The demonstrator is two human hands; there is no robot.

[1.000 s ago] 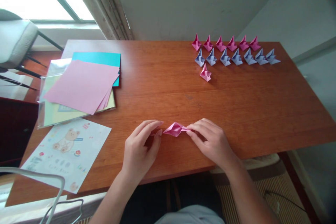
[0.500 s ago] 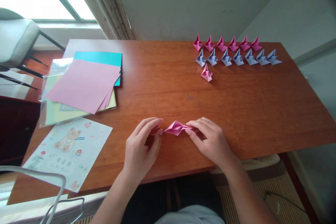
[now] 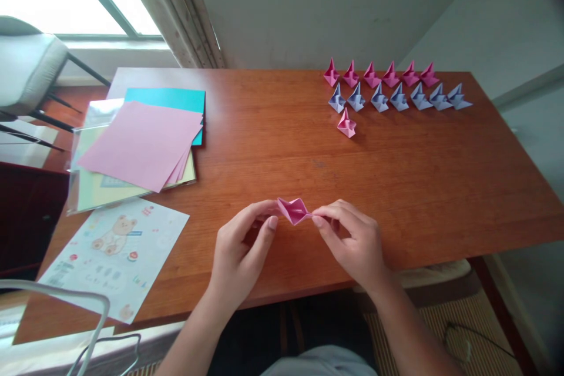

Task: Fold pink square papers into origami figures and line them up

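Note:
A small pink folded paper piece point(image 3: 294, 210) is held just above the near middle of the wooden table point(image 3: 396, 176). My left hand point(image 3: 240, 252) pinches its left end with thumb and fingers closed. My right hand point(image 3: 352, 241) pinches its right end the same way. The piece has spread open into a small boat-like cup between the two pinches.
At the far right stand a row of several dark pink folded figures point(image 3: 379, 74), a row of several lilac ones point(image 3: 399, 97) and one pink one point(image 3: 346, 124). A stack of pink paper sheets point(image 3: 141, 144) lies at left, a teddy-bear printed sheet point(image 3: 114, 255) nearer me, and a chair point(image 3: 26, 64) by the window.
The flat pink diamond was pushed together from both ends and has opened into a shorter, cup-like shape. Both hands moved slightly inward and lifted it a little.

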